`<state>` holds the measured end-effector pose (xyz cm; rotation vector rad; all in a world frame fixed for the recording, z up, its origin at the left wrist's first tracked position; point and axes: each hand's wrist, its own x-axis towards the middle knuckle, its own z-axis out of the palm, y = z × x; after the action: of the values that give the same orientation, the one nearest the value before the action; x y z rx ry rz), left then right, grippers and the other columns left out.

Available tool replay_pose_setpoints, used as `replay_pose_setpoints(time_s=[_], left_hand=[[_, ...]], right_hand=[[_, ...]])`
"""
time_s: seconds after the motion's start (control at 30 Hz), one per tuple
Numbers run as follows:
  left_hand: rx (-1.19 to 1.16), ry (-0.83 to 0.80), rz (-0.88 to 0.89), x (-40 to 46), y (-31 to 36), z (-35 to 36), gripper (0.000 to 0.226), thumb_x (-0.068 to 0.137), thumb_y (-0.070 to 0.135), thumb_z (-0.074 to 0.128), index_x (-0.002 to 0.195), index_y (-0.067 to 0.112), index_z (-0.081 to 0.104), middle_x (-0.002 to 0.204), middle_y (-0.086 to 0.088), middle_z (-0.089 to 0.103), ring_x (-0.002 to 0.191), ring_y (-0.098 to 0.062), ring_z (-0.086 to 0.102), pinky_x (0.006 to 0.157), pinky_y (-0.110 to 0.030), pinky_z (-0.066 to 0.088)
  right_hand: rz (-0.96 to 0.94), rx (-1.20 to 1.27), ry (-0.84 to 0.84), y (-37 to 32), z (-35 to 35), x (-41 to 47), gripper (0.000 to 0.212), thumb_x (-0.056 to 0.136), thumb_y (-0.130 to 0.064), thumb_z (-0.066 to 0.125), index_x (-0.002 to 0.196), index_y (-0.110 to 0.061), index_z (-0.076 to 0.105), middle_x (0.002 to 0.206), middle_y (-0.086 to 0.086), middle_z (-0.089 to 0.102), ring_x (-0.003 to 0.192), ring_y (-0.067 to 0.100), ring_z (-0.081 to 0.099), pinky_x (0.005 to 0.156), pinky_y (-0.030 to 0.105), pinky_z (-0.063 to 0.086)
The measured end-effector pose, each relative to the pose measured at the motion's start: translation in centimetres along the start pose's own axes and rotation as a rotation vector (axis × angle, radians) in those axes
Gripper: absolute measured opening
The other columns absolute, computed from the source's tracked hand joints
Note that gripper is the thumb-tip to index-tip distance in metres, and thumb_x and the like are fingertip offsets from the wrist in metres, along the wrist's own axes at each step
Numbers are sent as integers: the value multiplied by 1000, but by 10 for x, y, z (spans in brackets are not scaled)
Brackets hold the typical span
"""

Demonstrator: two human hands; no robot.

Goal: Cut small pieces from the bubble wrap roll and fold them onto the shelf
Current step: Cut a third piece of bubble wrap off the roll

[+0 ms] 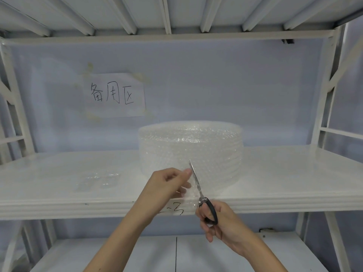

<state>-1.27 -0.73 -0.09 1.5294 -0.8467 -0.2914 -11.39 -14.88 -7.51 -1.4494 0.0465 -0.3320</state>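
A wide bubble wrap roll (196,146) stands on end in the middle of the white shelf (59,205). A loose sheet (193,195) hangs from it over the shelf's front edge. My left hand (167,185) pinches the left part of that sheet. My right hand (220,222) grips black-handled scissors (202,195), whose blades point up along the sheet close to my left fingertips. Small folded bubble wrap pieces (100,180) lie flat on the shelf to the left of the roll.
A paper sign (115,95) with handwritten characters is taped to the back wall. White uprights frame the rack at the left (17,107) and right (324,107). A lower shelf (117,256) lies under my arms, and slats of the shelf above run overhead.
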Motion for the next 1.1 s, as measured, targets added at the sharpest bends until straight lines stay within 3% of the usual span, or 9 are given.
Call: replay_pose_setpoints(time_s=[0.1, 0.27, 0.47, 0.67, 0.93, 1.03, 1.1], left_hand=[[41, 72, 30, 3, 4, 4, 27, 87, 35, 68, 83, 9, 72, 81, -9, 76, 65, -13, 67, 72, -28, 59], [89, 113, 82, 5, -2, 5, 16, 90, 16, 63, 78, 9, 71, 61, 4, 69, 59, -10, 62, 65, -25, 57], [8, 62, 88, -1, -6, 7, 16, 93, 9, 61, 79, 8, 68, 59, 3, 65, 53, -8, 57, 58, -19, 53], [41, 63, 101, -1, -7, 8, 14, 92, 11, 62, 81, 8, 69, 55, 6, 62, 52, -5, 56, 59, -19, 51], [29, 103, 83, -1, -4, 7, 19, 93, 15, 61, 83, 2, 71, 59, 3, 65, 55, -9, 58, 59, -20, 52], [-35, 72, 38, -1, 1, 9, 34, 92, 35, 59, 86, 3, 71, 67, -3, 69, 59, -13, 61, 62, -23, 55], [-5, 64, 39, 0, 3, 10, 32, 91, 36, 63, 85, 6, 72, 69, -4, 72, 60, -13, 63, 63, -23, 56]], right_hand=[[1, -18, 17, 1, 3, 0, 26, 76, -31, 67, 62, -12, 54, 68, 4, 43, 46, 13, 46, 37, 24, 42], [5, 41, -74, -2, 0, -4, 47, 59, -51, 81, 64, -12, 55, 68, 3, 49, 49, 16, 48, 38, 26, 44], [29, 15, -188, -12, -2, -5, 58, 65, -66, 70, 70, -11, 52, 73, 1, 52, 55, 18, 47, 42, 27, 47], [61, -31, -142, -21, 1, 2, 45, 77, -55, 62, 69, -12, 53, 70, 0, 52, 51, 17, 48, 38, 25, 47], [40, -35, -34, -16, 7, 2, 24, 89, -17, 58, 67, -9, 53, 71, 6, 49, 44, 14, 48, 35, 22, 43], [40, -18, -37, -13, 8, 3, 26, 89, -21, 62, 70, -7, 52, 72, 7, 49, 44, 14, 48, 35, 22, 43], [32, -8, -54, -12, 7, 3, 32, 80, -33, 71, 70, -8, 54, 71, 6, 49, 44, 14, 49, 35, 22, 44]])
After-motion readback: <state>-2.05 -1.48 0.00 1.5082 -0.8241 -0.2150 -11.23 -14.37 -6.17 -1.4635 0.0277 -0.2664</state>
